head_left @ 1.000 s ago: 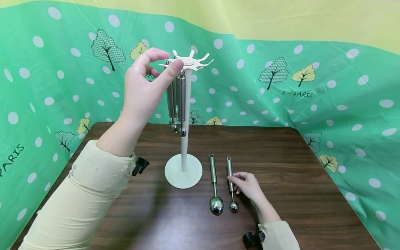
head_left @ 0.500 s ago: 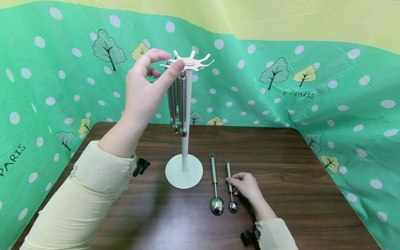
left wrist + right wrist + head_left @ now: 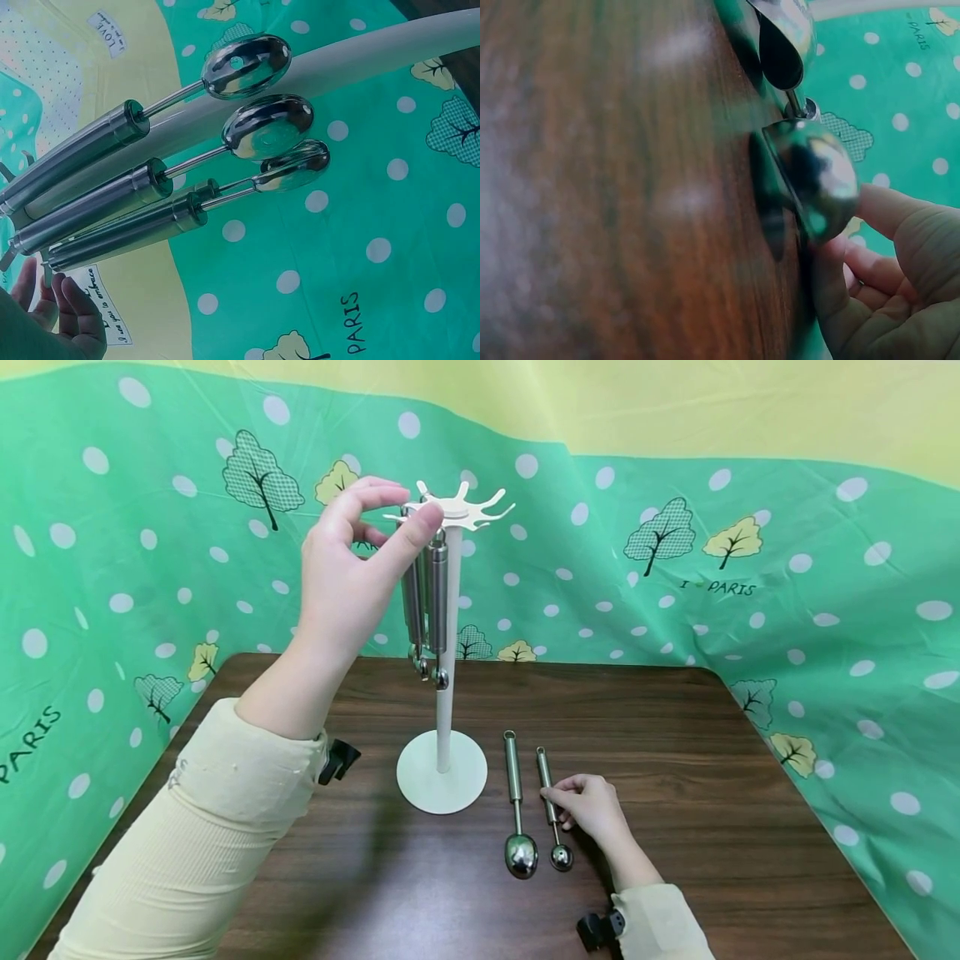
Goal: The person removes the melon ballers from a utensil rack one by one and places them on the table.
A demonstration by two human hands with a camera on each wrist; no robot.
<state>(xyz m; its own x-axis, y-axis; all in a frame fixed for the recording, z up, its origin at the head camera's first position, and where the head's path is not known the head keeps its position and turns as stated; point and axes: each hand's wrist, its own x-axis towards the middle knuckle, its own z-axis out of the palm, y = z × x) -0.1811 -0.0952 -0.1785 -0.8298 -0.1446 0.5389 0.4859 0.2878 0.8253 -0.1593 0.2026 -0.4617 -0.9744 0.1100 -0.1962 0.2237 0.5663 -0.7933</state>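
In the head view my left hand (image 3: 339, 572) grips the hooked top of a white hanging rack (image 3: 459, 510), thumb on the near side. Several steel scoops (image 3: 437, 593) hang there by their handles. Seen from the left wrist, my fingers (image 3: 84, 319) lie beside the handle ends, and one hanging scoop (image 3: 247, 66) has a small hole in its bowl. My right hand (image 3: 596, 810) pinches the handle of a small melon baller (image 3: 561, 857) lying at the table, its round bowl down. From the right wrist, that bowl partly hides the fingertips. Left of it lies a larger oval scoop (image 3: 521, 856).
The rack stands on a round white base (image 3: 420, 785) on a dark wooden table (image 3: 637, 710). Behind and beside the table hangs a green and yellow cloth (image 3: 570, 543) with dots and trees.
The melon baller's handle end has swung left and slightly toward me under my right hand, so it now tilts left. My left hand stays at the rack.
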